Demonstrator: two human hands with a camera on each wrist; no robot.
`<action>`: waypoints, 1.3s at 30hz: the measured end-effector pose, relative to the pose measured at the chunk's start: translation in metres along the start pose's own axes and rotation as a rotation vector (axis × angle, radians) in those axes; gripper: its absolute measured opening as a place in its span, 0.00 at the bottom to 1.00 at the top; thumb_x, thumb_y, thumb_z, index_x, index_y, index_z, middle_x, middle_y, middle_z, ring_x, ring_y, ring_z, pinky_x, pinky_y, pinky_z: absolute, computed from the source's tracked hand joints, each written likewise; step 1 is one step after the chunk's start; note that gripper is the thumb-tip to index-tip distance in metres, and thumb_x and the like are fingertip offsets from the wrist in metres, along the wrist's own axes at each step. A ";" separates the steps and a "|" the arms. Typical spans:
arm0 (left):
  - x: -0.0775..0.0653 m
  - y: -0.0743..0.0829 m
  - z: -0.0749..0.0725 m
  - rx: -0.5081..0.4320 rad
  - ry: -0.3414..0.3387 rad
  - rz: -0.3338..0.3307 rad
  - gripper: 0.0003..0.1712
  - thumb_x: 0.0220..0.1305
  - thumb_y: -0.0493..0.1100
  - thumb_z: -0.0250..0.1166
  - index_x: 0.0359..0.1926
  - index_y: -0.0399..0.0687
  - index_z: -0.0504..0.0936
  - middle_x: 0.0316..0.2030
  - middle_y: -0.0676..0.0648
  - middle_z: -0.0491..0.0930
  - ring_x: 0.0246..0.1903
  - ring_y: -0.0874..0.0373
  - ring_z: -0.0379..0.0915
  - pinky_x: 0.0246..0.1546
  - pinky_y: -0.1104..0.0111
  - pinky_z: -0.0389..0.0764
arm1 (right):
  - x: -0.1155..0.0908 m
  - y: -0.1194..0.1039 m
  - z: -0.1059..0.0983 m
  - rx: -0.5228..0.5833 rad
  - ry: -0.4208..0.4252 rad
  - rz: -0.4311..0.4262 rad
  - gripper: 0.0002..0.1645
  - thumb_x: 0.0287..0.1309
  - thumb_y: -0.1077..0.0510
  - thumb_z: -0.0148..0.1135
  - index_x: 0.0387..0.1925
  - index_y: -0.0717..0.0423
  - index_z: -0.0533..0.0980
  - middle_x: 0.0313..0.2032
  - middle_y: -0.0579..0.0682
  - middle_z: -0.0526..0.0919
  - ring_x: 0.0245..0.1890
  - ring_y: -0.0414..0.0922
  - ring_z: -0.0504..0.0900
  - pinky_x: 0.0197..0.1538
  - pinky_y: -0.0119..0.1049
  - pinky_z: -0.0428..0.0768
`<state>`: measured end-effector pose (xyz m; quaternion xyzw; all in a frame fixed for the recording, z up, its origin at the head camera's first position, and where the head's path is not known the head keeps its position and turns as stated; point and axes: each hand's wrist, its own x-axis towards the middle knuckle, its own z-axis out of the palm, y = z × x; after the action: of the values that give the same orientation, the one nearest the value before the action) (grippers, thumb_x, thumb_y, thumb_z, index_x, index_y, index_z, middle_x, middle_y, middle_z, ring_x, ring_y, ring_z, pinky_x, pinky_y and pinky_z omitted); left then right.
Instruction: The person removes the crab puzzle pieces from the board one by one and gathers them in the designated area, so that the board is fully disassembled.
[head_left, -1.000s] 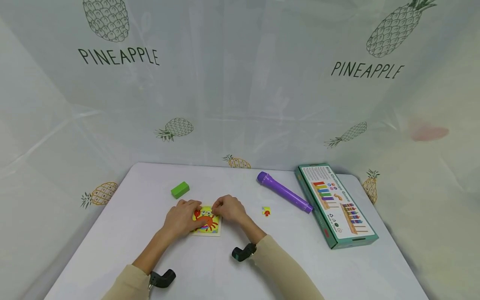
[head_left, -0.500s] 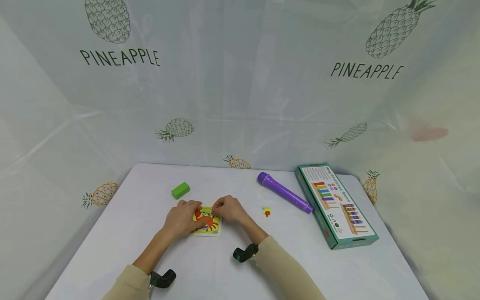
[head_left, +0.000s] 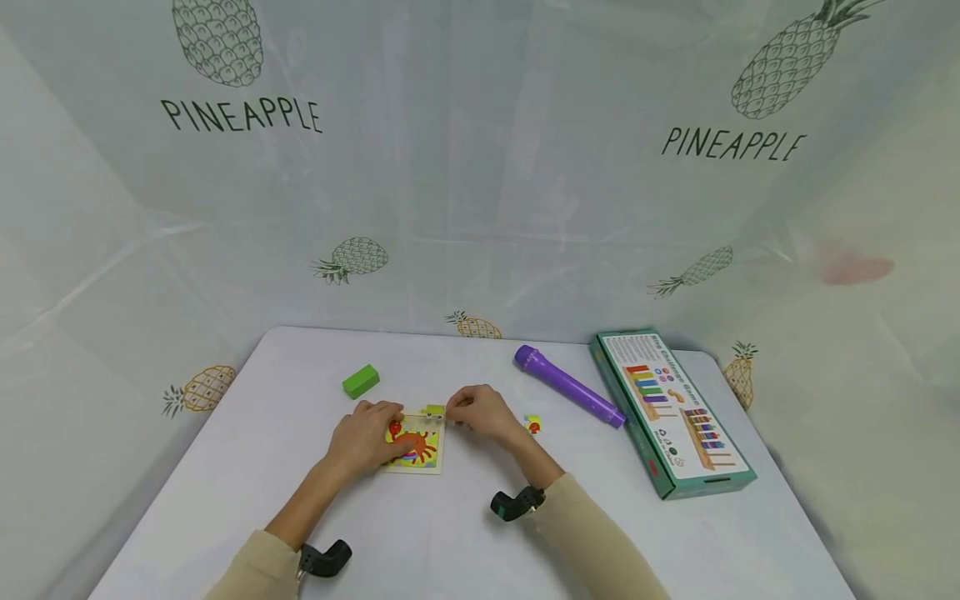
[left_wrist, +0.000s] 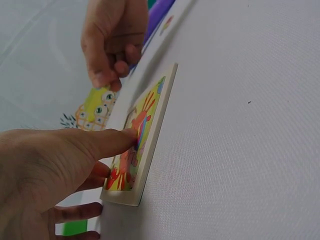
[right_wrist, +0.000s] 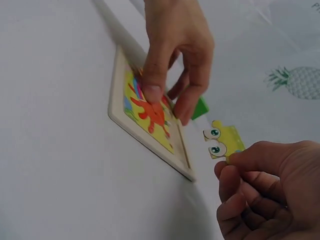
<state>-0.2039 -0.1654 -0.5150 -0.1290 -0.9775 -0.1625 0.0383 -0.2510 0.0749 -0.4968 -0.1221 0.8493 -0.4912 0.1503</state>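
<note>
My left hand [head_left: 365, 437] holds a square crab puzzle board [right_wrist: 150, 140] with a pale wooden rim on the table. Its thumb presses on the orange crab picture, and its fingers are at the board's far side. Along that far side runs a bare strip without picture, best seen in the right wrist view. Just off the board's far right corner, my right hand [head_left: 483, 412] pinches a yellow puzzle piece [right_wrist: 231, 137] with two cartoon eyes between thumb and forefinger. The piece is raised clear of the board.
Another small puzzle piece [head_left: 533, 424], yellow and red, lies right of the right hand. A green block [head_left: 361, 381] sits behind the left hand. Farther right are a purple microphone-shaped tube [head_left: 567, 385] and a green-edged game box [head_left: 678, 412].
My right hand has moved right and lifted the eyed puzzle piece out from the board's far edge, uncovering the strip there. The left hand has stayed in place.
</note>
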 end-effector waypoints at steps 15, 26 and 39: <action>0.000 0.000 0.000 0.014 -0.011 0.000 0.38 0.54 0.61 0.74 0.60 0.45 0.81 0.57 0.46 0.82 0.57 0.43 0.72 0.51 0.45 0.76 | -0.019 0.017 -0.061 -0.057 0.104 -0.084 0.16 0.63 0.61 0.65 0.52 0.52 0.83 0.35 0.49 0.85 0.29 0.47 0.78 0.26 0.34 0.71; 0.000 -0.002 0.001 0.005 -0.007 0.004 0.38 0.54 0.61 0.74 0.60 0.45 0.81 0.56 0.46 0.82 0.56 0.43 0.72 0.49 0.47 0.76 | -0.027 0.040 -0.080 -0.070 0.136 -0.023 0.16 0.64 0.61 0.64 0.53 0.52 0.84 0.37 0.51 0.84 0.24 0.52 0.78 0.22 0.34 0.72; 0.000 0.000 0.000 0.011 -0.009 0.009 0.36 0.55 0.62 0.73 0.59 0.45 0.82 0.57 0.45 0.82 0.56 0.42 0.72 0.50 0.45 0.76 | -0.030 0.054 -0.077 -0.165 0.134 0.045 0.07 0.61 0.60 0.68 0.41 0.50 0.87 0.31 0.48 0.84 0.19 0.46 0.76 0.23 0.35 0.72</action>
<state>-0.2037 -0.1654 -0.5154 -0.1338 -0.9780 -0.1562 0.0355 -0.2550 0.1733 -0.5033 -0.0822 0.8975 -0.4230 0.0936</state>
